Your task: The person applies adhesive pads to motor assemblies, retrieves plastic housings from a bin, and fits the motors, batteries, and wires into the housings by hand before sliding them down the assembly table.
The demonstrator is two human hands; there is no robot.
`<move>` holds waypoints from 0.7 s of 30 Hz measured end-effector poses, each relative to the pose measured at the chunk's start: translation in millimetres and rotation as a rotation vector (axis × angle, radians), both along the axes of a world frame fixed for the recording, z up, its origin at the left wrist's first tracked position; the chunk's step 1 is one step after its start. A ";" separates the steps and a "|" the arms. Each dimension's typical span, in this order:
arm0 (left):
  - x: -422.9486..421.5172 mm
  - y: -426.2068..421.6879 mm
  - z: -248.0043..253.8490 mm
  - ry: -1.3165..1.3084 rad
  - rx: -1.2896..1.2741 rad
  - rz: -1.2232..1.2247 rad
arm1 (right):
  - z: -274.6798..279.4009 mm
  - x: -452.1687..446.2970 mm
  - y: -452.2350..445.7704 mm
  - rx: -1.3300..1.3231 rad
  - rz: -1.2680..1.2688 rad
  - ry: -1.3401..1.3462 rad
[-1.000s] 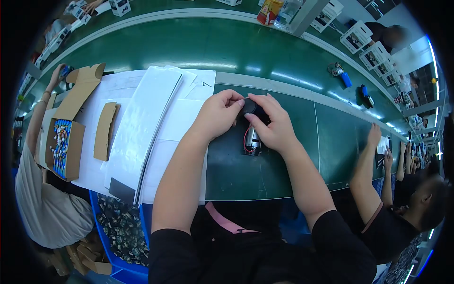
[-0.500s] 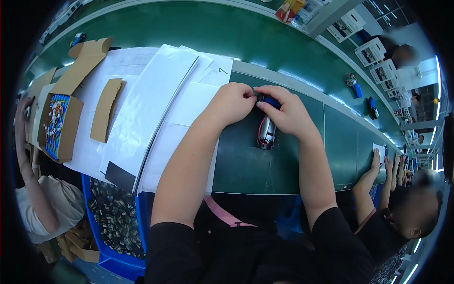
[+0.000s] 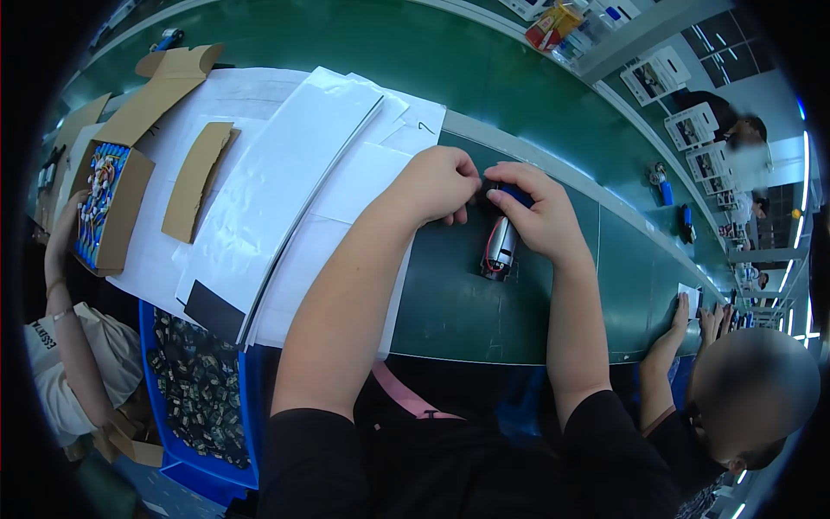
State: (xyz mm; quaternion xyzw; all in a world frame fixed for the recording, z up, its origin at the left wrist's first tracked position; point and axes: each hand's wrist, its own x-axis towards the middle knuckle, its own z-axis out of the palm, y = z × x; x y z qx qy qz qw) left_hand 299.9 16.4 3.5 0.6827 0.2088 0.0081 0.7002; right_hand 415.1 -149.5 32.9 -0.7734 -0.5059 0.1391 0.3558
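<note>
A motor unit with a silver cylinder (image 3: 500, 246), a red wire along its side and a blue upper part lies on the green worktop. My right hand (image 3: 540, 208) holds its blue upper end, thumb on the near side and fingers over the top. Just left of that end is my left hand (image 3: 439, 186), a small gap away from it. Its fingers are curled in and pressed together; whatever they hold, if anything, is hidden. White sheets (image 3: 268, 156) in plastic lie to the left of my left forearm.
An open carton (image 3: 130, 212) of blue cells with wires stands at the left, a co-worker's hand (image 3: 76, 208) at its edge. A cardboard piece (image 3: 194, 186) lies beside it. Below is a blue bin (image 3: 251, 406) of small dark parts. Another person (image 3: 692, 432) sits at the right.
My left hand has come slightly away from the top of the motor unit; my right hand keeps its hold. The left co-worker's hand has moved down to the carton. The view has shifted slightly.
</note>
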 end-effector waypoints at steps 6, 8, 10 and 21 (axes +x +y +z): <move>-1.1 6.5 8.0 -0.060 -0.187 0.311 | -2.0 -0.4 1.8 0.026 -0.012 -0.032; -2.6 6.1 9.4 -0.055 -0.149 0.276 | -3.8 -3.6 1.3 0.044 -0.032 -0.035; -2.7 5.2 7.2 -0.042 -0.136 0.232 | -5.8 -2.2 3.4 0.055 -0.005 -0.082; 1.1 -1.6 1.8 -0.028 -0.037 0.094 | -8.3 -0.5 1.9 0.087 0.018 -0.154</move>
